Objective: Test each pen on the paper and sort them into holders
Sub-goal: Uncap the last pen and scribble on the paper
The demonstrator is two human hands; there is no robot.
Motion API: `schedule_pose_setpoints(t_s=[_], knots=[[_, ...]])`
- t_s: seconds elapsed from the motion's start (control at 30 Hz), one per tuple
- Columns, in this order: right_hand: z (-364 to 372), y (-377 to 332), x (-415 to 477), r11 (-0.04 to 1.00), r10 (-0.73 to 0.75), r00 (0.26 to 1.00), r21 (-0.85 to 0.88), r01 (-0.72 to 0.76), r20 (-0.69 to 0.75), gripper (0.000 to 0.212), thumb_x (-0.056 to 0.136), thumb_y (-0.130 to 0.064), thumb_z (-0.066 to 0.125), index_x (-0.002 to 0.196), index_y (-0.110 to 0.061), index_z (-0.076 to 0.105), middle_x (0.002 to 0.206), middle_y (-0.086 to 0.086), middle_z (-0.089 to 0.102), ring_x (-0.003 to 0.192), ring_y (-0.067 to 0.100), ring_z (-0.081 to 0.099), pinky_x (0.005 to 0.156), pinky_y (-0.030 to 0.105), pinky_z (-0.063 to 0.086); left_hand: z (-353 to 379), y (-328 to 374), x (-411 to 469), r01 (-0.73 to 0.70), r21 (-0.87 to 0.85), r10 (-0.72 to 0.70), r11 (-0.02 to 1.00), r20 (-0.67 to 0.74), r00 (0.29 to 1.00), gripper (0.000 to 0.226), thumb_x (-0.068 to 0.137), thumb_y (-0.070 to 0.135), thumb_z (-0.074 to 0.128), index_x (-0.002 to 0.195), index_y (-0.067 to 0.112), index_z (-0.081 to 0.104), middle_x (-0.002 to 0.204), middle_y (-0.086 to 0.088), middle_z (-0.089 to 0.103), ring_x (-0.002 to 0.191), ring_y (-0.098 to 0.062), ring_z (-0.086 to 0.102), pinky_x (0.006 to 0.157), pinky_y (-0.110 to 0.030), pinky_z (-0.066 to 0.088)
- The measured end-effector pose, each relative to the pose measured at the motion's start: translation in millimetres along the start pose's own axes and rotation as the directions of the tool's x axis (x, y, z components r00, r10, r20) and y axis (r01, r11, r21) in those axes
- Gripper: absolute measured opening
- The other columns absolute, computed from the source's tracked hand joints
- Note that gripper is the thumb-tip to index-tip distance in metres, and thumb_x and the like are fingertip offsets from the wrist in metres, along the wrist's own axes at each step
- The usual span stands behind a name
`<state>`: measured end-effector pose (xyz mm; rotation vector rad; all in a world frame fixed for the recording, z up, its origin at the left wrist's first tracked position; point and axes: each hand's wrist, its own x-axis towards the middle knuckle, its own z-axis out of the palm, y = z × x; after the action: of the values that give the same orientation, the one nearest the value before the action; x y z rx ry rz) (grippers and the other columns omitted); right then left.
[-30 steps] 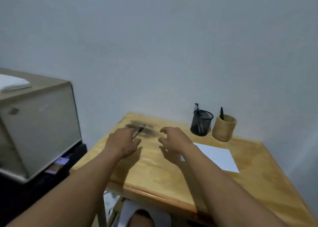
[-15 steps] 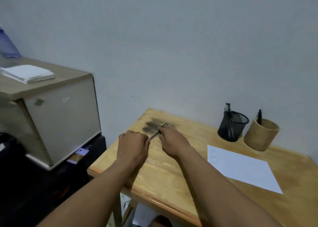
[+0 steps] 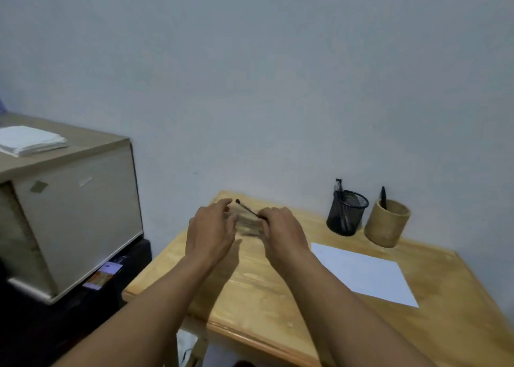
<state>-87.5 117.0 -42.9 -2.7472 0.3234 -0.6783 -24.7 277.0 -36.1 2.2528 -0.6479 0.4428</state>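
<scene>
Carrying the slim dark pen [image 3: 247,209] to the flat white paper [image 3: 361,275] calls, I judge, for a firm pinch low on its smooth barrel. The right hand [image 3: 281,231] pinches one end above the far left of the varnished wooden table [image 3: 250,297], while the left hand [image 3: 211,227] hovers just beside, fingers loosely spread, holding nothing.

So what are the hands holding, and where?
The right hand pinches a dark pen at one end; the rest pokes out toward the left hand, which looks open and empty.
</scene>
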Motion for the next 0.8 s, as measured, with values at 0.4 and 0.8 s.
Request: schedule_pose_setpoints(t_s=[0.4,0.8], knots=[[-73.3,37.7,-63.1,0.061,0.578,0.788,0.953,-0.298,0.210,0.004,0.095,-0.003,0.066,0.095,0.000,0.068,0.083,0.012,0.069,0.076,0.017,0.069,0.078,0.029,0.062,43.5,79.8,-19.8,-0.022,-0.359,0.155,0.933,0.347,0.925,0.018,0.089,0.024,0.072,0.106,0.021,0.076,0.094,0.006,0.075,0.083,-0.004,0.068,0.070,-0.013,0.045],[-92.3,68.0,-85.9,0.190,0.517,0.844,0.943,-0.274,0.141,0.012,0.091,-0.003,0.070,0.080,-0.002,0.073,0.064,0.007,0.061,0.059,0.015,0.053,0.059,0.024,0.049,51.3,113.1,-13.7,-0.138,-0.370,0.292,0.919,0.400,0.869,0.015,0.090,0.024,0.072,0.101,0.019,0.080,0.093,0.003,0.078,0.078,-0.005,0.066,0.065,-0.008,0.043]])
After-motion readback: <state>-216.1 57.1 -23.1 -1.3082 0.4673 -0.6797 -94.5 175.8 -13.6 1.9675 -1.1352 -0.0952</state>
